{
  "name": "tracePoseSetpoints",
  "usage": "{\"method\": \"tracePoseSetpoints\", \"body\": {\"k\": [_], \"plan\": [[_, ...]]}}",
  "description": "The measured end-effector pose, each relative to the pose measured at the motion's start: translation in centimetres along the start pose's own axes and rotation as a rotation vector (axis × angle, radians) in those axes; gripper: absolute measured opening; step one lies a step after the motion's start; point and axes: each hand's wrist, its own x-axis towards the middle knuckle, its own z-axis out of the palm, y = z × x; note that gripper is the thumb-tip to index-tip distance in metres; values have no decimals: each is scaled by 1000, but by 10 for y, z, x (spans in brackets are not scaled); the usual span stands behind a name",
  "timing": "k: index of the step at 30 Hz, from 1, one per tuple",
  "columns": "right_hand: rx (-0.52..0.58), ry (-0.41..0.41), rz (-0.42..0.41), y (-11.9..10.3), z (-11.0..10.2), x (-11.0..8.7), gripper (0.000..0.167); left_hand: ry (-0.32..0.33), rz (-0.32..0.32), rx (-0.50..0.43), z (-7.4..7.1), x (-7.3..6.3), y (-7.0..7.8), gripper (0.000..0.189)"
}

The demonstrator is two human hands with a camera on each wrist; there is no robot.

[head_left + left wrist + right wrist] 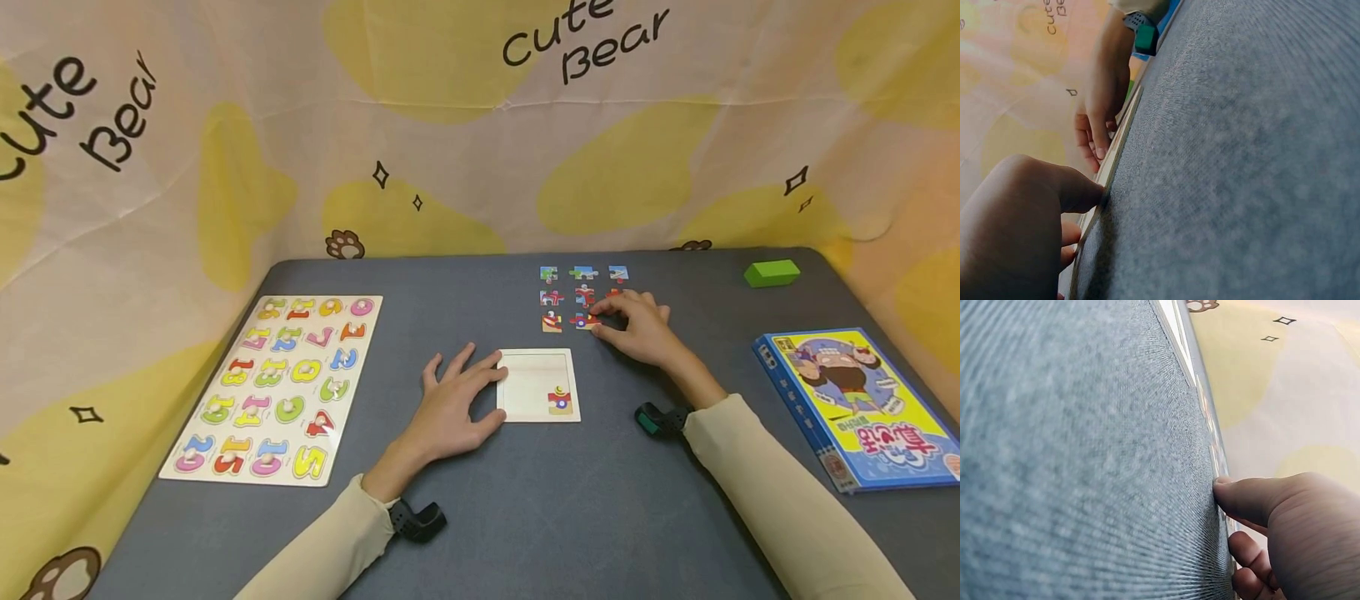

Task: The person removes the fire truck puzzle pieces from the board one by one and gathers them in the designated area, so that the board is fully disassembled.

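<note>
A square white puzzle tray (525,379) lies flat on the table, with one jigsaw piece (559,403) in its lower right corner. At its left edge rests my left hand (453,408), fingers spread, thumb near the lower corner. In the left wrist view the thumb (1082,192) touches the tray's side. Beyond the tray, several small picture pieces (550,297) lie in rows. My right hand (637,329) pinches the jigsaw piece in the bottom middle (582,322) between thumb and index finger, still at the table surface. The right hand partly hides the pieces on the right.
On the left lies a white number board (281,392) with colourful knobbed numerals. A blue and yellow box (862,408) is at the right, and a green block (772,272) sits near the back right corner. Behind the table (600,517) hangs a patterned cloth (450,125).
</note>
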Motion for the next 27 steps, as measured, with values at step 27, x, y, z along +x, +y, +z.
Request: {"method": "tracePoseSetpoints", "body": {"k": [27], "plan": [[138, -57, -224, -24, 4, -17, 34, -10, -16, 10, 0, 1, -1, 56]]}}
